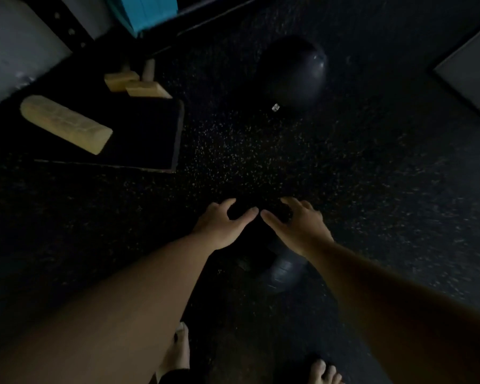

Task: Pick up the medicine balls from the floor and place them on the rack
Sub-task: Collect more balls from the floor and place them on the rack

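Grip: both hands are open, fingers spread and lightly bent, with nothing seen in either palm
Left hand [219, 224]: palm down over the floor, thumb tip pointing at the other thumb and almost meeting it
Right hand [299, 225]: mirrors the left, just beside it, palm down
Near medicine ball [281, 274]: black with a faint sheen, on the floor below the wrists, partly hidden by the right forearm; too dark to tell whether either hand touches it
Far medicine ball [291, 70]: black, on the floor well beyond the hands, a highlight on its right side
Small shiny object [275, 107]: on the floor just beside the far ball's near edge; too small to identify
Floor [372, 176]: dark rubber with pale speckles
Black mat [150, 134]: to the left, with a long pale wooden block [65, 124] lying on it
Smaller wooden blocks [135, 83]: clustered at the mat's far edge
Bare feet [178, 353]: at the bottom edge, toes pointing forward
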A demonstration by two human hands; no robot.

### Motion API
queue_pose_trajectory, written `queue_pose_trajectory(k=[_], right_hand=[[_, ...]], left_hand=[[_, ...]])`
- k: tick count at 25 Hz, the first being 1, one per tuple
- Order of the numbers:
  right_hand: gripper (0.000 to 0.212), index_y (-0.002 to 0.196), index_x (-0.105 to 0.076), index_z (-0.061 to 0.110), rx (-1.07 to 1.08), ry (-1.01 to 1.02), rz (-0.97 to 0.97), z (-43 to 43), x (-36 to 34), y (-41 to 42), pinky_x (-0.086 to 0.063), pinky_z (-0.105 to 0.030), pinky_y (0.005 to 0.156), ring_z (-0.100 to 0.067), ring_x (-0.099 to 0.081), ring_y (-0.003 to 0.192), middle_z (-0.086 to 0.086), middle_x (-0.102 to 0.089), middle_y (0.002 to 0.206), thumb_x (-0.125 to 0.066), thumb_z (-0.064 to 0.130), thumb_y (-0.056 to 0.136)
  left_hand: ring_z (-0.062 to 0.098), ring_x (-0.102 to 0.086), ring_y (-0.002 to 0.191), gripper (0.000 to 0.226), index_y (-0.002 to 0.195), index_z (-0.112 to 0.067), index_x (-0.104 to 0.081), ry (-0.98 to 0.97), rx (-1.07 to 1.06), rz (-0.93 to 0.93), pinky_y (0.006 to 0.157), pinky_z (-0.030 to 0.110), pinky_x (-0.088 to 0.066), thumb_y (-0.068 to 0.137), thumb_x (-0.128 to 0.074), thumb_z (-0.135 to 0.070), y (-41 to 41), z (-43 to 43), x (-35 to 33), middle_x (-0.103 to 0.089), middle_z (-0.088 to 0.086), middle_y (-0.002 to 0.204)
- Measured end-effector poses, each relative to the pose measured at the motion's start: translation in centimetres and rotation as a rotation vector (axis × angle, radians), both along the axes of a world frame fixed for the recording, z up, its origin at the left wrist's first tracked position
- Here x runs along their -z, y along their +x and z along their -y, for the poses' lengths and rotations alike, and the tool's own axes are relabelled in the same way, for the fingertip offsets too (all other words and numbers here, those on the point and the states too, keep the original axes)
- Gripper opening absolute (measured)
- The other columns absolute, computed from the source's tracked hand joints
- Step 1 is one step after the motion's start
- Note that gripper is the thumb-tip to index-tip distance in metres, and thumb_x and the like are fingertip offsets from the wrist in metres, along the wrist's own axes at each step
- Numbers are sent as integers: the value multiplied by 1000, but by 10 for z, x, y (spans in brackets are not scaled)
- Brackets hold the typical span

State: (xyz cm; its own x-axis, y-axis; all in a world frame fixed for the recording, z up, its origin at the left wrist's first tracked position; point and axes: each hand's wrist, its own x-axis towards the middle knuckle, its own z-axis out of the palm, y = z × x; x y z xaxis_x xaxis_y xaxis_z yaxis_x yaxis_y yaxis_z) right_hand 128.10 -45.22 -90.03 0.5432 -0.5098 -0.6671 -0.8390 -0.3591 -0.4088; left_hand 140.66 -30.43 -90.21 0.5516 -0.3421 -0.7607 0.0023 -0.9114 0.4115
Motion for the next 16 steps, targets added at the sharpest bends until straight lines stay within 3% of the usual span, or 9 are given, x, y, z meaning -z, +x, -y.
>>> queue_pose_trajectory(k=[3,6,10,16], right_hand=[[120,164,-21,42,97,123,-77,-6,45,-3,-39,-59,115,-43,-26,152,-8,-26,169,-48,102,64],[123,163,-19,46,203,167,-70,-17,62,-7,-39,-57,114,-45,-27,150,-11,-27,166,-55,100,60],[116,160,-27,48,214,96,9,-25,51,-24,-43,-56,109,-40,-31,147,-8,-34,161,-55,100,60],[122,158,-30,49,151,75,208,-20,-61,-2,-46,-57,110,-34,-33,146,-1,-36,159,-53,106,52]], left_hand=[[37,-37,148,119,161,-40,-30,72,-251,-235,112,62,-39,60,-48,-102,-9,-6,42,-31,5,168],[43,-37,147,128,162,-44,-24,78,-434,-356,105,68,-43,53,-56,-102,-27,-6,58,-29,6,169],[37,-40,146,106,162,-38,-28,59,-465,-211,108,50,-43,74,-61,-86,-48,-4,52,-34,7,166],[30,-44,143,106,157,-41,-33,-72,-468,-22,111,47,-44,68,-62,-89,-32,-9,-57,-39,3,162]])
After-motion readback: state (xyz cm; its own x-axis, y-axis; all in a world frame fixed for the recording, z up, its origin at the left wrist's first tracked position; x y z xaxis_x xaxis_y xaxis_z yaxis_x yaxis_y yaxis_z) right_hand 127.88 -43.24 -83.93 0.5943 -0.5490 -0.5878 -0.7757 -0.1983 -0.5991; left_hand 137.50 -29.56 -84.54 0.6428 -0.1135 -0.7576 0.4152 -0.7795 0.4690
